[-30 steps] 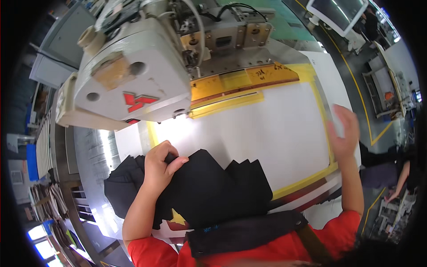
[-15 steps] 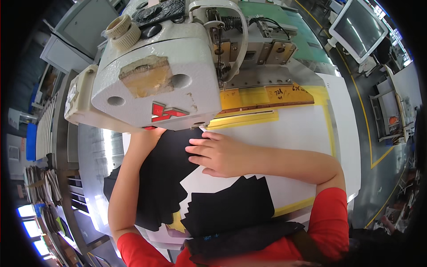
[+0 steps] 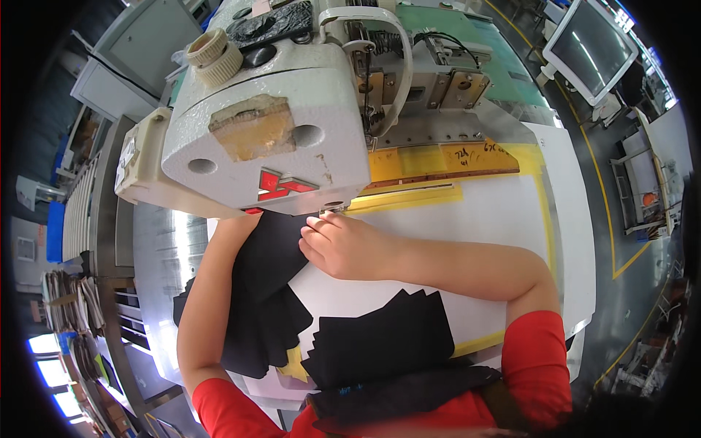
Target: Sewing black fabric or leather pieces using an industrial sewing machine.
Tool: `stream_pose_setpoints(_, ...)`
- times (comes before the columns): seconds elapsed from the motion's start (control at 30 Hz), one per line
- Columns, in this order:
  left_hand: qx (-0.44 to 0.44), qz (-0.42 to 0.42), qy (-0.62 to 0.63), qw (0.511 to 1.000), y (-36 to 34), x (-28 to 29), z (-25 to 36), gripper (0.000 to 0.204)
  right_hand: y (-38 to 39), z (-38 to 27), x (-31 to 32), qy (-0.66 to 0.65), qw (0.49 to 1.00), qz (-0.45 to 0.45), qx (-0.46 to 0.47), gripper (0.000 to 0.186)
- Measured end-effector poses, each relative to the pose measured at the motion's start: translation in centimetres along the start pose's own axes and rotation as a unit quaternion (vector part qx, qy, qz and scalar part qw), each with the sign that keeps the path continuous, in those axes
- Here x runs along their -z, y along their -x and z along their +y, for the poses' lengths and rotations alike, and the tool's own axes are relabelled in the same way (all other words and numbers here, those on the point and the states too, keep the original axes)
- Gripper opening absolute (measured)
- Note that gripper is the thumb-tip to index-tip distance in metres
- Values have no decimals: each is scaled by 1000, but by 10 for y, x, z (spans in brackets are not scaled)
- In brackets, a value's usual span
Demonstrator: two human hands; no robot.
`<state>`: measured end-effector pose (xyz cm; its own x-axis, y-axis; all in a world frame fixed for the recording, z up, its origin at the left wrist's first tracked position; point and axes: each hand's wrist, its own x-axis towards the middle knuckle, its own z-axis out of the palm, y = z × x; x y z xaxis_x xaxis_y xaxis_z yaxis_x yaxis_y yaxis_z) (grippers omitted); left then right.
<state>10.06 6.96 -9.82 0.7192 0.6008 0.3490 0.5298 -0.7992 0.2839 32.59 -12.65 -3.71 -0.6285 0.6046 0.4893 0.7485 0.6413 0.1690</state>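
Under the head of a white sewing machine, a black fabric piece lies on the white work surface. My right hand is at its right edge, just below the machine's front. The fingers are curled together and closed on that edge. My left hand reaches to the far left side of the piece; its fingers are hidden behind the machine head. Fanned black fabric pieces lie beside my left forearm. Another fanned stack of black fabric pieces rests in front of my body.
Behind my right hand, a yellow-taped guide plate is fixed at the machine. Yellow tape borders the white surface. A monitor stands at the far right. To the left is a metal rack with slats.
My right hand's fingers were spread over the fabric and are now curled in at its edge. The fabric's lower right corner has drawn left, baring more white surface. The view has shifted slightly.
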Motion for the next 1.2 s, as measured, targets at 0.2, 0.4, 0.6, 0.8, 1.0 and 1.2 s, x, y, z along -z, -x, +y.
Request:
stream_pose_setpoints(0.2, 53, 12, -51, 997, -15, 65, 105, 20, 51, 23, 25, 53, 995, -42, -69, 33)
stream_pose_setpoints(0.4, -117, -116, 60, 984, 13, 73, 197, 42, 123, 36, 55, 97, 949, -111, -279, 39)
stream_pose_setpoints(0.6, -180, -111, -13, 977, -12, 24, 222, 64, 112, 15, 67, -24, 930, -146, -335, 71)
stream_pose_setpoints(0.8, -135, -101, -35, 985, -20, 14, 220, 73, 107, 28, 67, -24, 932, -131, -336, 71)
stream_pose_setpoints(1.0, -130, -98, -44, 986, -19, 17, 221, 72, 111, 20, 71, -18, 929, -155, -337, 69)
stream_pose_setpoints(1.2, -150, -98, -30, 983, -15, 19, 218, 72, 115, 15, 69, -23, 932, -145, -331, 70)
